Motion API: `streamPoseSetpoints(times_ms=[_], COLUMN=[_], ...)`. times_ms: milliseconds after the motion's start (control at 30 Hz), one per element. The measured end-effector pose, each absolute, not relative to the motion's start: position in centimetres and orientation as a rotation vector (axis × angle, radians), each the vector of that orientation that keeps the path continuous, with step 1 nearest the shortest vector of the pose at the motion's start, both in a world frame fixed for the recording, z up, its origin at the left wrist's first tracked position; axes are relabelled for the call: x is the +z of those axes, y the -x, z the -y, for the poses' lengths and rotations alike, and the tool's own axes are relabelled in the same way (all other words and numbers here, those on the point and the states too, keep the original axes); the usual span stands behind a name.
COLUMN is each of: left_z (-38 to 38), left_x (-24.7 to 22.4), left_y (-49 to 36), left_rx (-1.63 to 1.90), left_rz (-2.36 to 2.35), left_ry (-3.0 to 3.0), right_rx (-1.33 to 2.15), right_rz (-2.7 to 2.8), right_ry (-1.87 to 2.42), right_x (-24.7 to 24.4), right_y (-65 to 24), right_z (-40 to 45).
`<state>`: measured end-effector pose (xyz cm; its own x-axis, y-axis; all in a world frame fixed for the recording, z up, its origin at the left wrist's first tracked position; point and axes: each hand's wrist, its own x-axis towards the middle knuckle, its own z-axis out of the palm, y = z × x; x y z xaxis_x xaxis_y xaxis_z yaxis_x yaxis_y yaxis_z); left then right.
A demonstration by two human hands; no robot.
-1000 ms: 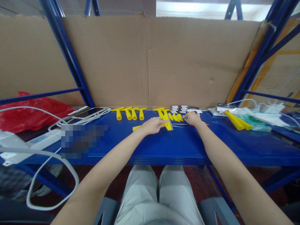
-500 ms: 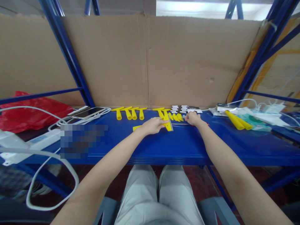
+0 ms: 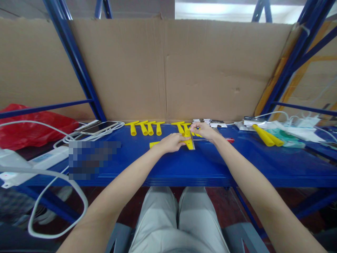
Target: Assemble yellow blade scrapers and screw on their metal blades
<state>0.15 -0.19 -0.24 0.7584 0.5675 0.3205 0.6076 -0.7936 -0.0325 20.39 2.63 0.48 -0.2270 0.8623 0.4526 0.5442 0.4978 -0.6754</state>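
Scraper: in left hand
Right hand: moved to blade — grip unclear
Packets: print illegible

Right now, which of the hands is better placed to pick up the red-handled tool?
Probably the right: the right hand is nearer the red-handled tool, while the left hand is gripping the yellow T-shaped piece.

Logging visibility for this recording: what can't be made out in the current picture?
Yellow tool, mid-handle: head view, hidden by the left hand.
Anything between the right hand's fingertips: head view, too small to tell.
Small yellow pieces: head view, partly covered by the right hand.
Packet print: head view, too small.
White cable: head view, cut off by the left edge.
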Motion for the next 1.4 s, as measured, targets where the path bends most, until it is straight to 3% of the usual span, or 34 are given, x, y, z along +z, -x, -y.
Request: streamPoseSetpoints(times_ms=[1033, 1400], left_z=[0.2, 0.6], left_x=[-0.2, -0.3], left_y=[-0.3, -0.4], left_rx=[-0.409, -0.342], left_rz=[0.917, 0.837], left_ry=[2.853, 2.849], right_rx=[0.498, 0.332], right_rz=[2.026, 2.221], right_ry=[1.19, 1.186], right_x=[-0.3, 0.5], right_y=[-19.1, -19.7], right_z=[-2.1, -1.7])
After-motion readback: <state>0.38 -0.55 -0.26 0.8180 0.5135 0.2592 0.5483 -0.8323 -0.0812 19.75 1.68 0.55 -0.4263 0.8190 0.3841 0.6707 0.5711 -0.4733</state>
